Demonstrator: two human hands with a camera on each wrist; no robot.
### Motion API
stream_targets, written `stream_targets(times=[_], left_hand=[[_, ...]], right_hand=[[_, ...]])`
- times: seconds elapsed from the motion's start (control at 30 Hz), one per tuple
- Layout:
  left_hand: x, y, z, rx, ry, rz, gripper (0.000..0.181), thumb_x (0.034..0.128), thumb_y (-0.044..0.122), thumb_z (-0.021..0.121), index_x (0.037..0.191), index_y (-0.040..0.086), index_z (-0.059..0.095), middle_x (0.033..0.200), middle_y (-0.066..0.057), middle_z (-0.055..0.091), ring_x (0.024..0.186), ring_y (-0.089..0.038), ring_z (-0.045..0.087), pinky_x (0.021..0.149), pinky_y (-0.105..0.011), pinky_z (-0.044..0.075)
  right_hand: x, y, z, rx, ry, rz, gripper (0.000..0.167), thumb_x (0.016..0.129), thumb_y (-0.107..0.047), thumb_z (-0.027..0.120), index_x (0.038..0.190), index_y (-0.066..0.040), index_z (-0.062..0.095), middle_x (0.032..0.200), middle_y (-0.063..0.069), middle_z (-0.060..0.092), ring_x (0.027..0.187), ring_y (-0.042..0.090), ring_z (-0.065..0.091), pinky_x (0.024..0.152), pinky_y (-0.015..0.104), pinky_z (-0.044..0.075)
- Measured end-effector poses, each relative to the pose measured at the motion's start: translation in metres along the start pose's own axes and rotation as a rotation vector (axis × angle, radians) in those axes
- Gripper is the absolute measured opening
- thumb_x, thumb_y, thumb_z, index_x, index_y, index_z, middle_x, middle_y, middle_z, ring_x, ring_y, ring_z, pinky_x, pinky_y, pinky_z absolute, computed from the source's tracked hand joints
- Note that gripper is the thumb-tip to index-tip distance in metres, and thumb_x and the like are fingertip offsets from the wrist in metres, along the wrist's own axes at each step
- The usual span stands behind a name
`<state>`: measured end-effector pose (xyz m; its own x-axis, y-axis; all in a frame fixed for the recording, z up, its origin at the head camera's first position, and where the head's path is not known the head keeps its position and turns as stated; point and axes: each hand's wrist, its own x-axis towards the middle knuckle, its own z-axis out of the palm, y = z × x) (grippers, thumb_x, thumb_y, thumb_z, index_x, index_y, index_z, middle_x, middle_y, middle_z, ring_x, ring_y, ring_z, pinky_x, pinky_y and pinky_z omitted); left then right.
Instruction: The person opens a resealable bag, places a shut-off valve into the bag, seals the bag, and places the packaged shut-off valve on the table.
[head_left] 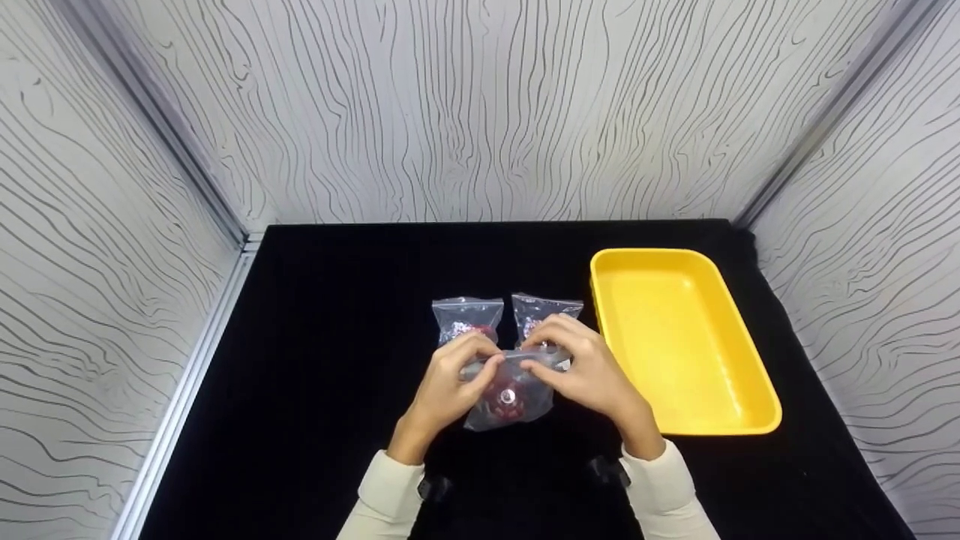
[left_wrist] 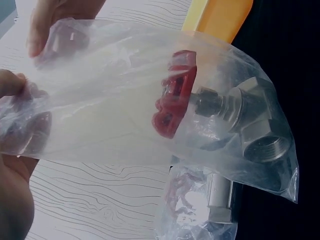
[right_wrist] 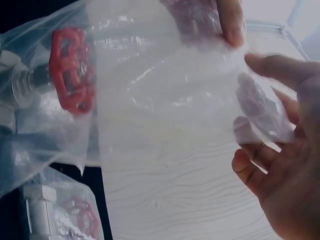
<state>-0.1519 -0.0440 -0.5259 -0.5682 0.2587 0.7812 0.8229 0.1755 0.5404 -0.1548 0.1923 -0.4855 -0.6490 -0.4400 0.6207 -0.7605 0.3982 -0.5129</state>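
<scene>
My left hand (head_left: 444, 382) and right hand (head_left: 592, 369) both pinch the mouth of a clear zip bag (head_left: 534, 405), thumbs and fingertips close together at its upper edge. Inside the bag is a metal valve (left_wrist: 257, 112) with a red handwheel (left_wrist: 175, 95). In the right wrist view, the handwheel (right_wrist: 72, 70) shows through the plastic, with part of the metal body cut off at the left edge. The lower part of the bag hangs away from the fingers. Whether the zip is closed cannot be made out.
Two similar bags lie behind my hands on the black cloth (head_left: 337, 315): a left bag (head_left: 466, 311) and a right bag (head_left: 544, 306), partly hidden by my right hand. A yellow tray (head_left: 750, 360) stands at the right. Patterned white panels (head_left: 480, 112) surround the table.
</scene>
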Motion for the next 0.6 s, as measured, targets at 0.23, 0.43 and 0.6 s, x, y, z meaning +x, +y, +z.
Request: stream_targets(times=[0.23, 0.43, 0.6], left_hand=[[0.0006, 0.0018, 0.0000, 0.005, -0.018, -0.036, 0.010, 0.0958, -0.002, 0.075, 0.097, 0.007, 0.074, 0.091, -0.005, 0.072, 0.085, -0.017, 0.069, 0.079, -0.029, 0.062], [0.0004, 0.0025, -0.0006, 0.004, -0.017, -0.064, 0.011, 0.0946, -0.003, 0.076, 0.097, 0.008, 0.074, 0.092, -0.003, 0.073, 0.084, -0.016, 0.069, 0.077, -0.029, 0.061], [0.0000, 0.0020, 0.0000, 0.018, -0.005, -0.023, 0.012, 0.0929, -0.004, 0.077, 0.098, 0.006, 0.074, 0.093, -0.006, 0.073, 0.085, -0.019, 0.070, 0.080, -0.027, 0.061]], right_hand=[[-0.0018, 0.0030, -0.0020, 0.037, 0.028, -0.020, 0.017, 0.087, -0.005, 0.087, 0.093, -0.018, 0.077, 0.090, -0.006, 0.072, 0.084, 0.016, 0.063, 0.076, 0.023, 0.051], [-0.0029, 0.0022, 0.0004, 0.040, 0.043, 0.018, 0.020, 0.084, -0.007, 0.090, 0.094, -0.017, 0.077, 0.092, -0.005, 0.071, 0.086, 0.016, 0.064, 0.078, 0.022, 0.053], [-0.0025, -0.0005, 0.0054, 0.027, 0.043, 0.047, 0.021, 0.083, -0.010, 0.092, 0.097, -0.017, 0.077, 0.097, -0.004, 0.072, 0.092, 0.015, 0.065, 0.087, 0.020, 0.053]])
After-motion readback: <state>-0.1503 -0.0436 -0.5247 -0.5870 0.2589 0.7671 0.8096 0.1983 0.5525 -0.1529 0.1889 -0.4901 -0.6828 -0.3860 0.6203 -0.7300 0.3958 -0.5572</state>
